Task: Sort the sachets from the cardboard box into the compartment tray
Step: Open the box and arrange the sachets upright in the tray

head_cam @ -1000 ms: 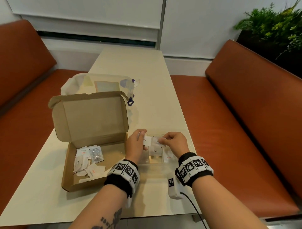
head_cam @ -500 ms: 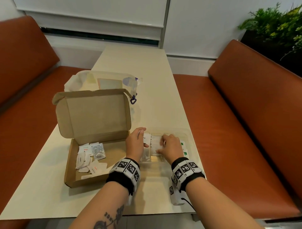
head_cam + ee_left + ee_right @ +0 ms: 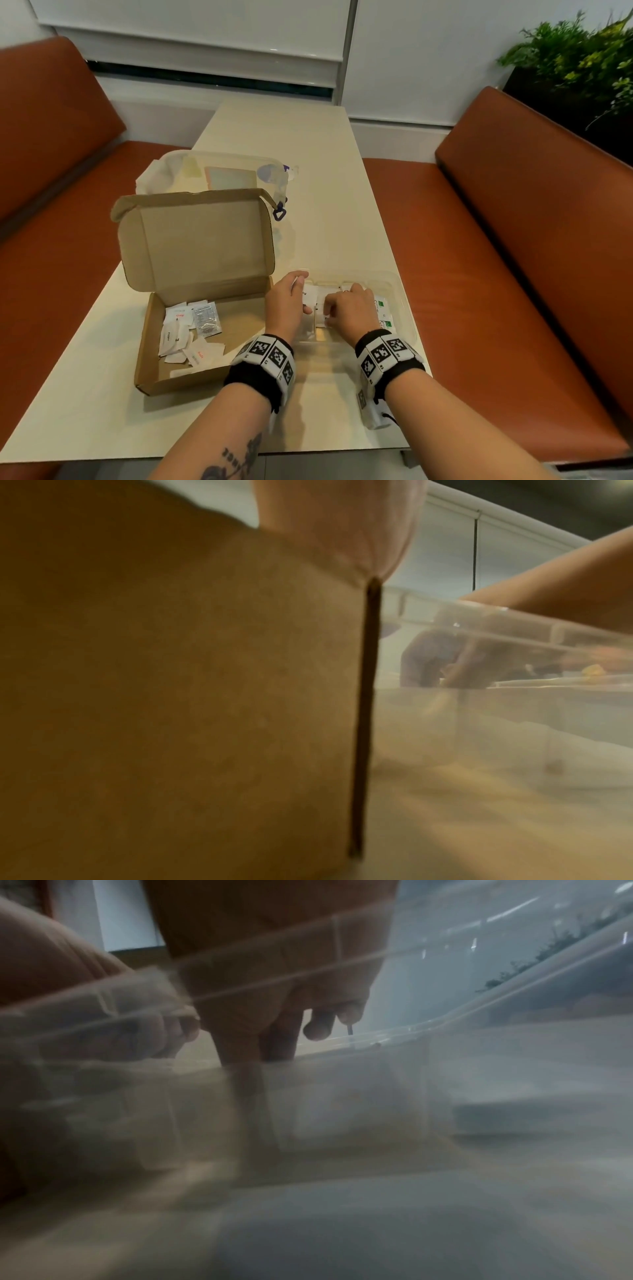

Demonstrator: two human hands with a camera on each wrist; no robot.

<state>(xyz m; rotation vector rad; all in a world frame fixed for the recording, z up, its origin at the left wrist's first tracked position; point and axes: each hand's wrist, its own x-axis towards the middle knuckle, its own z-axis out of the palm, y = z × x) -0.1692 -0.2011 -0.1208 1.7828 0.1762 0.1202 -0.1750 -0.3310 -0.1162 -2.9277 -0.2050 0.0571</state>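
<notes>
Both hands were in the clear compartment tray [image 3: 404, 308]. The left hand [image 3: 286, 305] pinched a white sachet [image 3: 310, 294]; the right hand [image 3: 347, 311] hid its fingers, grip unclear. More sachets [image 3: 186, 334] lay in the cardboard box [image 3: 191, 260].

Head overhead; wrists low, sharing tray [image 3: 404, 301].

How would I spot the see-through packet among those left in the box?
Find the open cardboard box at the table's left side. Its sachets lie heaped at the left end. The clear sachet sits at the heap's far right edge; its neighbours are all opaque white paper.
</notes>
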